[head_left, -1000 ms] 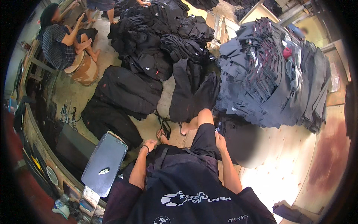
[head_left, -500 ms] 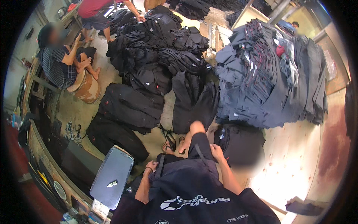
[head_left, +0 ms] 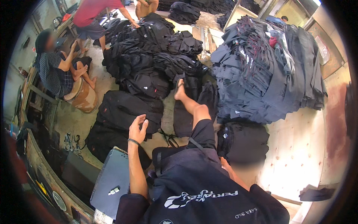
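My left hand (head_left: 138, 128) is raised in front of me, fingers stretched and a little curved, holding nothing. It hovers over the edge of a stack of folded black garments (head_left: 125, 108) on the floor. A dark band circles that wrist. Low at my right side, my right hand (head_left: 225, 163) rests by my hip; its fingers are mostly hidden by my clothing. A stack of black cloth (head_left: 246, 143) lies just beyond it. One of my legs (head_left: 190, 106) reaches forward, its sandalled foot over black garments (head_left: 186, 121).
A large heap of black garments (head_left: 145, 56) lies ahead. Tall piles of grey-blue garments (head_left: 257, 86) stand at the right. At the left, a person (head_left: 54, 69) sits by a brown drum (head_left: 84, 99); another in red (head_left: 95, 15) bends over the heap. A dark padded board (head_left: 108, 186) is near my left arm.
My left hand has risen from my lap and moved forward. My right hand has drawn back from the thigh to my hip. One leg has lifted and stretched forward.
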Tool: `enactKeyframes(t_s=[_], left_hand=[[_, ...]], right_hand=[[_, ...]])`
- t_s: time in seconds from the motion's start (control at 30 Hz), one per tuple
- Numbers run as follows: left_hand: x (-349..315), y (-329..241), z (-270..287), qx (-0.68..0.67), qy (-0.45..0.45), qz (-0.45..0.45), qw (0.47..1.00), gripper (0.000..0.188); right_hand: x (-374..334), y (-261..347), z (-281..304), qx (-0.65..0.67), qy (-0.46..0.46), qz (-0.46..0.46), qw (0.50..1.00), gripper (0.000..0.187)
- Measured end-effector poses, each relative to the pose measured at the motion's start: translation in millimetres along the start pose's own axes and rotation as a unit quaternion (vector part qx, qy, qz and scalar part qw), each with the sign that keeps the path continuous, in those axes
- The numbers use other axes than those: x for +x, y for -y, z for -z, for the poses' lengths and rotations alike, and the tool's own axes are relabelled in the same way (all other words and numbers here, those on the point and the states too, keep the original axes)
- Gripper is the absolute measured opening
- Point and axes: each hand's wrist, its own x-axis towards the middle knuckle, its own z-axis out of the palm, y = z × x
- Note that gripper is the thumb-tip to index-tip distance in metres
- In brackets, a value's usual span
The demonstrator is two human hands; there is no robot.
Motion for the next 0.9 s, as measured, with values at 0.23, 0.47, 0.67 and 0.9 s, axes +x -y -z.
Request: enactKeyframes(t_s=[0.23,0.47,0.67,0.9], left_hand=[[-1.6,47.7,-16.4,0.008,0.064,0.055,0.996,0.039],[43.2,15.2,-93.2,-0.029,0.187,0.075,0.979,0.040],[41.4,61.5,-176.9,0.126,0.352,0.123,0.919,0.045],[19.1,129.7,-173.0,0.197,0.320,0.181,0.909,0.053]], right_hand=[[17.4,31.0,2.4,0.001,-0.056,0.053,0.997,0.028],[-45.9,9.7,24.8,0.123,-0.129,0.006,0.984,0.027],[-107.0,-53.7,-6.2,0.188,-0.130,-0.100,0.968,0.026],[-121.8,-79.1,-7.1,0.210,-0.104,-0.148,0.961,0.024]])
